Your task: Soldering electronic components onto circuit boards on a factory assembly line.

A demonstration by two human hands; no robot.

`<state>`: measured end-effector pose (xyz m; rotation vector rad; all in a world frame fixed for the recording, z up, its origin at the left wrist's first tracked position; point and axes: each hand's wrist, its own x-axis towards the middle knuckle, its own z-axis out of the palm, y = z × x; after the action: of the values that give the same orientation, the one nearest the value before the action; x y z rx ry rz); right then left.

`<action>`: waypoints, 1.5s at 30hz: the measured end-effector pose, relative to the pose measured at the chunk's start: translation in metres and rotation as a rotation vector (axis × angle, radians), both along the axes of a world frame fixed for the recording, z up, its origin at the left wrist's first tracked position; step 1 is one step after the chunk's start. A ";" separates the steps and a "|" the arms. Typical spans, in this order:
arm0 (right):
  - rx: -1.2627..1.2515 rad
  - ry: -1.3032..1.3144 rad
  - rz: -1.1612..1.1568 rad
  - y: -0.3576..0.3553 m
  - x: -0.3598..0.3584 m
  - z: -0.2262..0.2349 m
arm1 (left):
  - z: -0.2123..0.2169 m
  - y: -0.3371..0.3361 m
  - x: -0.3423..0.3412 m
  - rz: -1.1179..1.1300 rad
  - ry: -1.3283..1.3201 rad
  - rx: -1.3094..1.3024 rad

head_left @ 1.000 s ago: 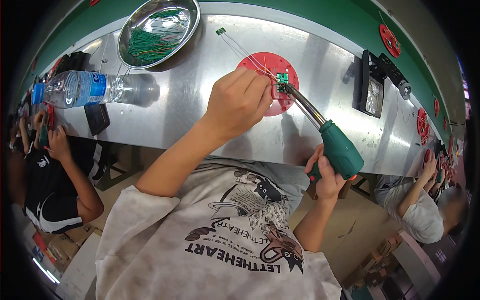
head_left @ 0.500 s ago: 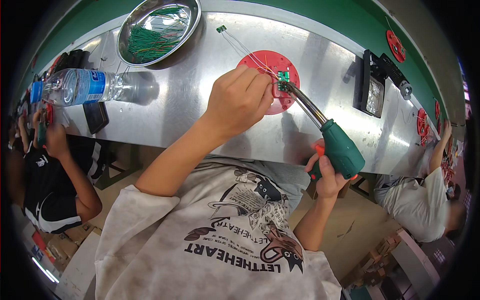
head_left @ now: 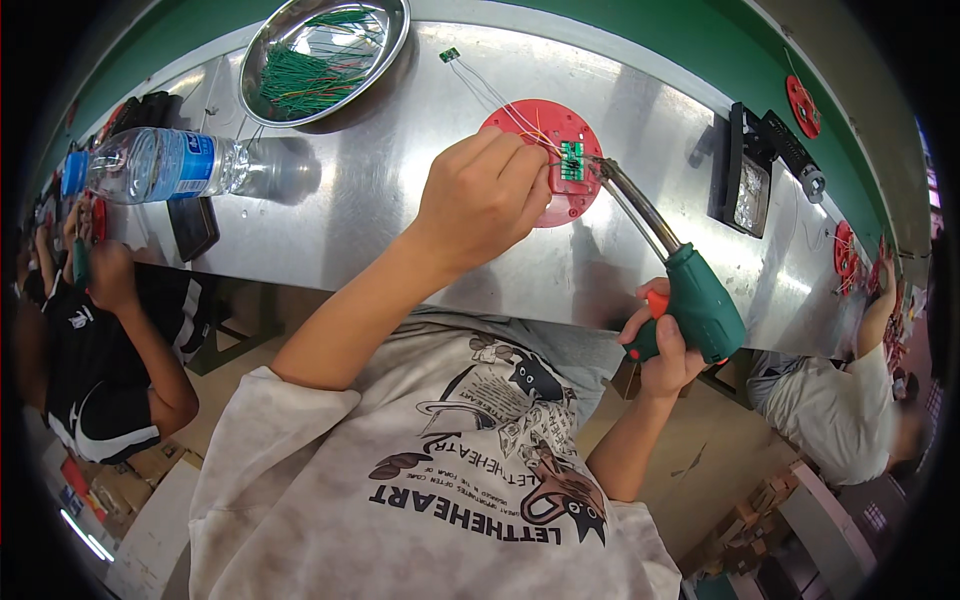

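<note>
A round red plastic disc (head_left: 560, 212) lies on the metal bench, carrying a small green circuit board (head_left: 572, 160). My left hand (head_left: 487, 188) is closed in a pinch over the disc's left side, with a thin wire at its fingertips beside the board. White wires (head_left: 482, 88) run from the disc up to a tiny green board (head_left: 449, 55). In my right hand (head_left: 660, 345) is a green soldering gun (head_left: 706, 305), fingers wrapped round its handle. Its metal tip hovers just right of the board, apart from it.
A steel bowl (head_left: 388, 82) of green wires stands at the back left. Nearby lie a water bottle (head_left: 150, 165) and a flat black object (head_left: 193, 230). A black stand with a metal tray (head_left: 745, 195) is at right. Co-workers (head_left: 130, 350) (head_left: 830, 400) sit on both sides.
The soldering gun in my right hand has drawn back to the right, its tip leaving the green board. My left hand stays almost in place.
</note>
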<state>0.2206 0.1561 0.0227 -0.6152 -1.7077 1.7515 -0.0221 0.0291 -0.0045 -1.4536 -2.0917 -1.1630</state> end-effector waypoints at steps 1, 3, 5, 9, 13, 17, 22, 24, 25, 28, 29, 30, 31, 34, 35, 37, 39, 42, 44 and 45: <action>0.002 0.006 -0.005 0.000 0.001 -0.001 | 0.000 0.000 0.000 0.001 -0.002 -0.007; 0.004 0.013 -0.011 0.001 0.002 -0.001 | 0.001 0.000 0.000 0.001 -0.002 -0.014; -0.069 0.062 0.064 0.001 0.003 0.000 | 0.001 0.000 0.000 0.006 0.004 0.000; -0.078 0.036 0.090 -0.001 0.001 0.001 | 0.000 0.000 0.000 0.004 0.009 0.000; -0.019 0.016 0.115 -0.003 -0.001 0.002 | 0.002 -0.001 0.000 -0.003 0.016 -0.016; 0.006 -0.005 0.097 -0.004 0.000 0.004 | 0.001 -0.002 0.000 -0.005 0.037 -0.031; 0.017 0.004 0.087 -0.005 -0.001 0.003 | 0.002 -0.003 0.000 -0.004 0.033 -0.016; 0.023 0.013 0.087 -0.006 -0.001 0.003 | 0.002 -0.003 0.000 -0.005 0.036 -0.021; 0.014 0.003 0.082 -0.006 0.000 0.003 | 0.001 -0.003 0.000 -0.006 0.038 -0.029; 0.009 -0.013 0.079 -0.007 0.000 0.004 | 0.007 -0.004 0.003 -0.007 0.010 -0.042; 0.013 -0.018 0.080 -0.007 -0.001 0.004 | 0.009 -0.004 0.003 -0.006 -0.019 -0.046; 0.013 -0.019 0.080 -0.007 0.000 0.004 | 0.008 -0.004 0.004 -0.007 -0.020 -0.046; 0.002 -0.026 0.087 -0.007 0.001 0.004 | 0.008 -0.004 0.004 -0.008 -0.020 -0.047; -0.027 -0.070 0.100 -0.003 0.007 0.001 | 0.007 -0.004 0.004 -0.009 -0.020 -0.051; -0.045 -0.103 0.106 -0.001 0.008 0.000 | 0.007 -0.004 0.003 -0.008 -0.017 -0.053; -0.062 -0.113 0.115 0.003 0.009 0.000 | 0.006 -0.005 0.004 -0.007 -0.015 -0.049; -0.076 -0.118 0.125 0.003 0.005 0.002 | 0.004 -0.004 0.003 -0.005 -0.008 -0.041; -0.027 -0.030 0.036 0.002 0.000 0.003 | -0.001 -0.003 0.001 0.005 0.046 -0.025; 0.003 0.070 -0.047 0.005 0.003 0.000 | 0.001 -0.002 0.002 -0.005 0.044 -0.024; 0.005 0.074 -0.046 0.008 0.002 0.000 | 0.001 -0.002 0.001 -0.004 0.048 -0.022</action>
<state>0.2231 0.1643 0.0225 -0.5755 -1.6345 1.7169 -0.0206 0.0269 -0.0033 -1.4819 -2.0768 -1.0992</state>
